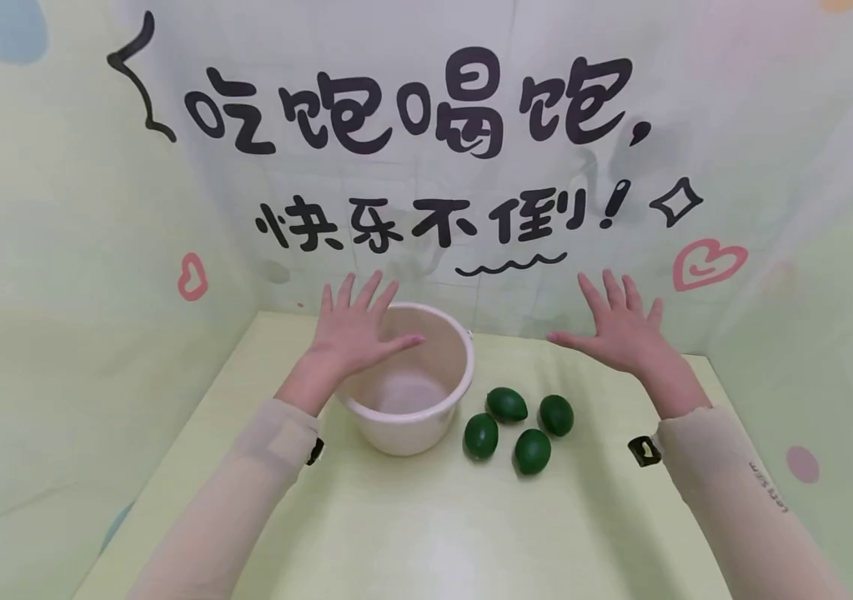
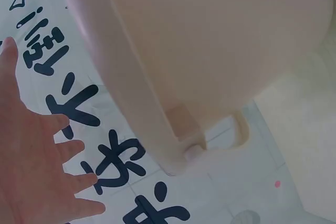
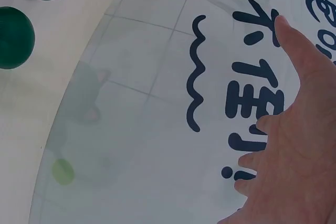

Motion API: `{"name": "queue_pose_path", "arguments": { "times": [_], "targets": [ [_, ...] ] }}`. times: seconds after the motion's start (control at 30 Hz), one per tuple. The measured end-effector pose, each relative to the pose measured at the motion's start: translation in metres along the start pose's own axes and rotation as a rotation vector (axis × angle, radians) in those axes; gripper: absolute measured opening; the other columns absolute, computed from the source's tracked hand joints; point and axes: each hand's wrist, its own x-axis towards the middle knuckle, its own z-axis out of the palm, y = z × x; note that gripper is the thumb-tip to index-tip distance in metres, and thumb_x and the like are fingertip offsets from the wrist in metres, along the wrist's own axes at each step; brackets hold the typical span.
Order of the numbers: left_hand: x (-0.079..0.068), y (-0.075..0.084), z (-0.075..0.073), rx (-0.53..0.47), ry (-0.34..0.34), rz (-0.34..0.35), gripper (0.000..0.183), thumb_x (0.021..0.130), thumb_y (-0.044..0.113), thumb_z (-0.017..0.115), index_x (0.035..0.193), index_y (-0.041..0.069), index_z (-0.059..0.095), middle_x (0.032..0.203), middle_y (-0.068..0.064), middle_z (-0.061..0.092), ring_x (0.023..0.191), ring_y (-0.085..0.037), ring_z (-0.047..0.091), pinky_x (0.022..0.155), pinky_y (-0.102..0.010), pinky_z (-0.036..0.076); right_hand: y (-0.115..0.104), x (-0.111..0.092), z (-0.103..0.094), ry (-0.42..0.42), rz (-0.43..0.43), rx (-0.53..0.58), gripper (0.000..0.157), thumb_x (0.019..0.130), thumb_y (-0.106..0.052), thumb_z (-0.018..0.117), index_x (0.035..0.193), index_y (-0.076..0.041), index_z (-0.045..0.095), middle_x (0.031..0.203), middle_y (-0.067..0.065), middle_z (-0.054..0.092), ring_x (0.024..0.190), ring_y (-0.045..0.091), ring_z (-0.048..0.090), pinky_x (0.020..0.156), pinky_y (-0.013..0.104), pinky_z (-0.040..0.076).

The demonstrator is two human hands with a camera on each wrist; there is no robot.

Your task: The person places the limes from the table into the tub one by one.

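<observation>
Both hands are raised with fingers spread, holding nothing. In the head view the left hand (image 1: 354, 332) hovers over the left side of a pale pink bucket (image 1: 403, 429), partly covering its rim. The bucket's inside shows nothing in it. My right hand (image 1: 621, 329) is up at the right, beyond several dark green, lime-like fruits (image 1: 533, 452) grouped on the table right of the bucket. The left wrist view shows the left hand (image 2: 37, 166) beside the bucket's wall (image 2: 126, 77). In the right wrist view the right hand (image 3: 294, 145) is apart from the green fruits (image 3: 13, 38).
A pale yellow table (image 1: 426, 533) carries the bucket and fruits. Behind it hangs a light curtain (image 1: 434, 175) printed with black characters and pink hearts, with more pale fabric along both sides. A small black device (image 1: 644, 451) sits at the right sleeve's cuff.
</observation>
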Motion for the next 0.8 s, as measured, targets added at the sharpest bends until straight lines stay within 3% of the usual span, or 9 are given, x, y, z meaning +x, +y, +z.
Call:
{"name": "queue_pose_path", "arguments": {
  "times": [0.8],
  "targets": [
    [-0.017,-0.03,0.02,0.013,0.004,-0.035,0.101,0.085,0.084,0.038,0.162,0.022,0.014,0.17,-0.009,0.007,0.155,-0.043,0.005,0.122,-0.067,0.003,-0.001,-0.004,0.019,-0.038,-0.009,0.018,0.107,0.087,-0.072,0.054,0.162,-0.016,0.001,0.165,0.028,-0.005,0.15,0.054,-0.007,0.109,0.082,-0.002]
  ]
}}
